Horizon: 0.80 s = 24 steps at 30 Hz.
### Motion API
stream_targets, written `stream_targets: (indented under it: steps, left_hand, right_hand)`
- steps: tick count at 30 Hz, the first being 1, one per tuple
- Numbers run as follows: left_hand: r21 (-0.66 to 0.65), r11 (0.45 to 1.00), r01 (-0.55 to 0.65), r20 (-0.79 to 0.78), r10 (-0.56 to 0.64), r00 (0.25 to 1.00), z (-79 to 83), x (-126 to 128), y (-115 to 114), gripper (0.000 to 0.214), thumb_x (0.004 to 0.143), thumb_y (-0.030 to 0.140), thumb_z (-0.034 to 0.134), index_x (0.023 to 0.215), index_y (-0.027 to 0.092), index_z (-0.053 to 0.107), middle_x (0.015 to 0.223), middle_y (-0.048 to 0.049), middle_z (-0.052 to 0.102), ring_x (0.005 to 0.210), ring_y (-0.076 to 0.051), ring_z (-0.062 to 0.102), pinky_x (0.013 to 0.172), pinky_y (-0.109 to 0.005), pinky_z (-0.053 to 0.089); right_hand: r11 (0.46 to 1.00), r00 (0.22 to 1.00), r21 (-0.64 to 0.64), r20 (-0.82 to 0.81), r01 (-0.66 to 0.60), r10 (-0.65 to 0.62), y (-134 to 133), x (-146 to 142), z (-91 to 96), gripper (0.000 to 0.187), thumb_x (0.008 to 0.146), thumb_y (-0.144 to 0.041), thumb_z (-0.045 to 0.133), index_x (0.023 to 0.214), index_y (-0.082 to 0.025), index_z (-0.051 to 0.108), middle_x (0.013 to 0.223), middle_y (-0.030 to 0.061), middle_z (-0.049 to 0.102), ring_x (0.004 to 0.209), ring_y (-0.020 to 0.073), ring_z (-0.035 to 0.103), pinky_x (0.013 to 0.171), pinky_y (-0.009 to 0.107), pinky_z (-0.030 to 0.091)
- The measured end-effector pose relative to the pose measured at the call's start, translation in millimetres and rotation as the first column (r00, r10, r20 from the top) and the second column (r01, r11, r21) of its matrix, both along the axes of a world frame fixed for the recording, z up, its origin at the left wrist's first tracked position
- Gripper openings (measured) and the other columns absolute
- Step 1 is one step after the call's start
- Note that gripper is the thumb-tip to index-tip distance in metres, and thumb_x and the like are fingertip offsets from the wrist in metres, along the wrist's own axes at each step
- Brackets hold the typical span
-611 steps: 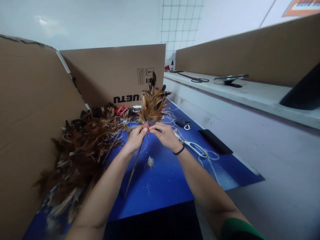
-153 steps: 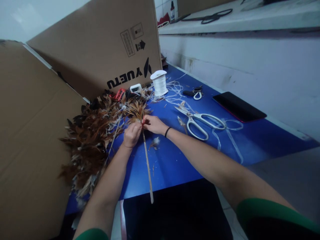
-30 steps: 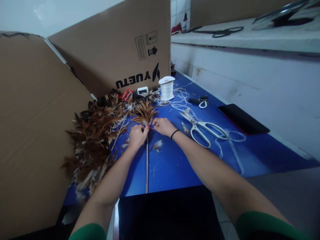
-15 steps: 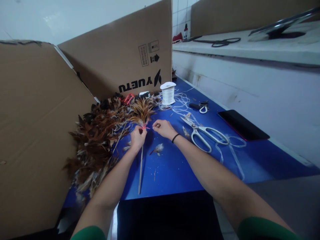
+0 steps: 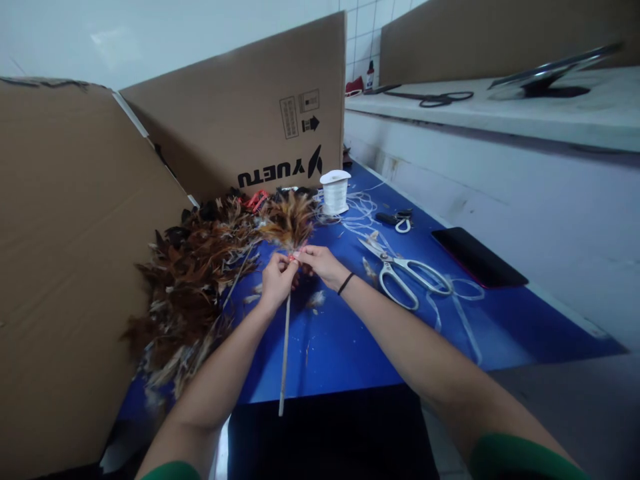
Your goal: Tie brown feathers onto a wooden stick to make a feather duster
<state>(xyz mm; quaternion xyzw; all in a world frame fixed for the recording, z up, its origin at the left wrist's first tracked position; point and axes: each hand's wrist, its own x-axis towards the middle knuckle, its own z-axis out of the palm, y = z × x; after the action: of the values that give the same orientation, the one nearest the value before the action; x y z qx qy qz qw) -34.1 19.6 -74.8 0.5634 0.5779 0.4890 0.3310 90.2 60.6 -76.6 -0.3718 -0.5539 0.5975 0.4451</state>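
My left hand (image 5: 277, 279) grips a thin wooden stick (image 5: 284, 360) just below a tuft of brown feathers (image 5: 289, 225) bound to its top. A red thread (image 5: 293, 256) is wound at the base of the tuft. My right hand (image 5: 317, 262) is closed in a pinch on that thread, right against the left hand. The stick's lower end reaches past the front edge of the blue table (image 5: 350, 340).
A heap of loose brown feathers (image 5: 193, 280) lies left of my hands, against cardboard panels (image 5: 75, 253). White scissors (image 5: 407, 277), a white string spool (image 5: 335, 191), loose white cord (image 5: 463, 313), small snips (image 5: 397, 219) and a black phone (image 5: 477, 257) lie to the right.
My right hand has moved left, back against the left hand at the red binding. The stick's lower end has swung slightly and the tuft sits a little higher.
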Motion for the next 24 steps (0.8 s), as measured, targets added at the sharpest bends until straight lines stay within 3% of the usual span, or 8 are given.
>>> stream_targets:
  steps: [7,14,16,18,21,24]
  left_hand:
    - [0.005,1.000,0.030,0.102,-0.030,0.994,-2.5,0,0,0.022,0.078,0.039,0.052,0.081,0.021,0.042,0.057,0.0038,0.060,0.039,-0.014,0.056,0.036,-0.023,0.042]
    - [0.126,0.992,-0.022,-0.194,0.046,0.980,6.5,3,-9,0.016,0.075,0.034,0.056,0.077,0.020,0.050,0.051,0.0042,0.058,0.038,-0.010,0.053,0.039,-0.019,0.040]
    - [0.080,0.997,-0.019,-0.098,0.027,0.995,9.5,5,-10,0.020,0.071,0.034,0.061,0.080,0.020,0.049,0.052,0.0049,0.057,0.038,-0.011,0.053,0.039,-0.020,0.041]
    - [-0.016,1.000,-0.003,0.131,0.005,0.991,12.9,6,-10,0.029,0.068,0.034,0.065,0.087,0.020,0.047,0.060,0.0042,0.060,0.042,-0.012,0.056,0.040,-0.022,0.045]
    - [-0.168,0.976,0.135,0.434,-0.050,0.899,19.2,7,-9,0.034,0.069,0.037,0.064,0.093,0.019,0.048,0.074,-0.0008,0.063,0.053,-0.015,0.061,0.042,-0.025,0.049]
    - [-0.224,0.938,0.265,0.542,-0.106,0.834,24.9,6,-9,0.030,0.072,0.036,0.063,0.092,0.016,0.054,0.078,-0.0052,0.064,0.052,-0.012,0.059,0.033,-0.017,0.040]
  right_hand:
    - [0.999,0.999,-0.032,-0.047,-0.022,0.020,-1,0,0.8,0.030,0.065,-0.044,0.065,0.070,-0.016,0.056,0.051,-0.0060,0.050,0.046,0.0067,0.045,0.040,0.018,0.031]
    - [0.998,0.997,-0.058,-0.079,-0.027,0.022,-2,-2,4.6,0.037,0.059,-0.046,0.072,0.070,-0.013,0.059,0.059,-0.0026,0.056,0.053,0.0071,0.048,0.046,0.019,0.032]
    - [0.996,0.989,-0.082,-0.146,-0.030,0.018,-2,-2,5.4,0.036,0.057,-0.043,0.075,0.071,-0.013,0.060,0.060,-0.0028,0.057,0.054,0.0067,0.048,0.049,0.020,0.033]
    - [0.992,0.973,-0.109,-0.230,-0.055,0.029,-1,-2,6.6,0.033,0.057,-0.039,0.076,0.070,-0.013,0.060,0.060,-0.0029,0.058,0.055,0.0063,0.048,0.051,0.020,0.034]
    - [0.981,0.935,-0.150,-0.347,-0.127,0.068,-2,-2,9.6,0.026,0.060,-0.032,0.075,0.073,-0.013,0.063,0.066,-0.0011,0.061,0.058,0.0075,0.051,0.052,0.020,0.036]
    - [0.974,0.912,-0.157,-0.401,-0.163,0.087,-4,-2,13.1,0.015,0.064,-0.023,0.071,0.073,-0.013,0.065,0.069,0.0002,0.063,0.059,0.0077,0.052,0.049,0.019,0.035]
